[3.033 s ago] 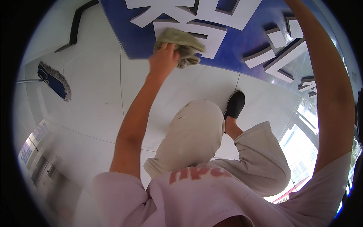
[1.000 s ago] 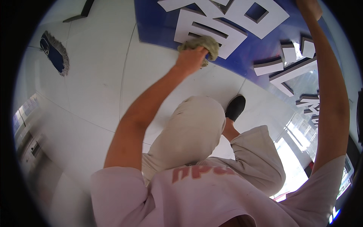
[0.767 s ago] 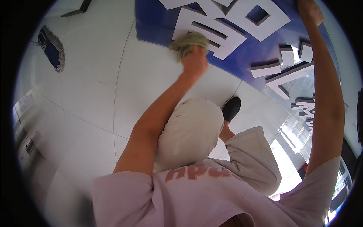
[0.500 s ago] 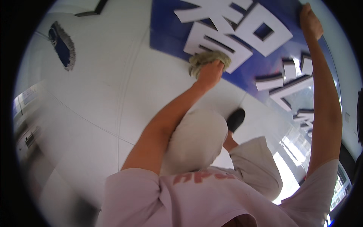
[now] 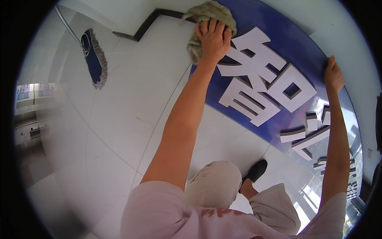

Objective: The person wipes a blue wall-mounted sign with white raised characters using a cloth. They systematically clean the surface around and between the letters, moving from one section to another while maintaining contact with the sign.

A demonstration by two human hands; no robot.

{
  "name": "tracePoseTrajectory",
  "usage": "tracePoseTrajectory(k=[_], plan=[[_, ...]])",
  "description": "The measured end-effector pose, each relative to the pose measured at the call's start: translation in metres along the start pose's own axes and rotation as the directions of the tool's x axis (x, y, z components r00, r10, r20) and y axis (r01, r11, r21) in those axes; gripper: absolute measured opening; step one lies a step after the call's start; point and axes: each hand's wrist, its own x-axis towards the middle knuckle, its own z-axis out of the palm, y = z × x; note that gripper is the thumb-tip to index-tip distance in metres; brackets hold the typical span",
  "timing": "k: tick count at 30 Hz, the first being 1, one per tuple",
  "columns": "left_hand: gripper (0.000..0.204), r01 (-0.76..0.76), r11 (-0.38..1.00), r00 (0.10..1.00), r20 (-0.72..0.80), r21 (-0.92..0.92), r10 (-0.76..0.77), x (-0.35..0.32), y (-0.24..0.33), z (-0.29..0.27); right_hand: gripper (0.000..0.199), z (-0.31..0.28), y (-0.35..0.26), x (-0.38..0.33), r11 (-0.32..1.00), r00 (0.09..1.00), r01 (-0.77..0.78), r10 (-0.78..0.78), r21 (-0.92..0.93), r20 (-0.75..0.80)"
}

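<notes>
A greenish-grey, fuzzy cleaning cloth [image 5: 213,11] lies bunched over the upper left corner of a blue sign board [image 5: 274,22]. My left hand [image 5: 215,42] is closed on the cloth and presses it there, fingers bent into the fabric. Large raised white characters [image 5: 308,89] stand out from the board, just right of that hand. At the board's far long edge, my right hand [image 5: 334,76] grips the rim with curled fingers; part of its hold is hidden.
On the pale tiled floor [image 5: 131,91], a dust mop [image 5: 94,59] with a blue head and grey fringe lies at the left. Dark skirting [image 5: 149,24] runs along the wall base behind it. My bent knee [image 5: 215,183] and black shoe [image 5: 255,170] are close to the board's near edge.
My left hand has carried the cloth from the board's near edge up and left to its corner. The right hand stays on the far edge. The whole view has shifted.
</notes>
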Motion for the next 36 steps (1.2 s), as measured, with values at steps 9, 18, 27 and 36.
tracePoseTrajectory(k=[9, 18, 27, 36], plan=[[0.037, 0.251, 0.918, 0.711, 0.585, 0.307, -0.39, -0.302, 0.015, -0.139, 0.057, 0.0, -0.004, -0.007, 1.0, 0.999, 0.026, -0.026, 0.015, -0.02], [0.042, 0.566, 0.824, 0.653, 0.586, 0.043, -0.48, -0.15, -0.01, -0.153, 0.043, -0.002, -0.008, -0.007, 0.993, 0.984, 0.091, -0.078, 0.077, -0.162], [0.04, -0.161, 0.987, 0.967, 0.201, -0.003, 0.159, 0.124, 0.024, 0.02, 0.033, -0.016, -0.018, -0.008, 0.95, 0.93, 0.259, -0.196, 0.174, -0.311], [0.043, 0.172, 0.984, 0.979, 0.119, -0.046, -0.165, 0.03, -0.012, 0.016, 0.034, -0.022, -0.018, -0.004, 0.936, 0.92, 0.274, -0.187, 0.221, -0.345]])
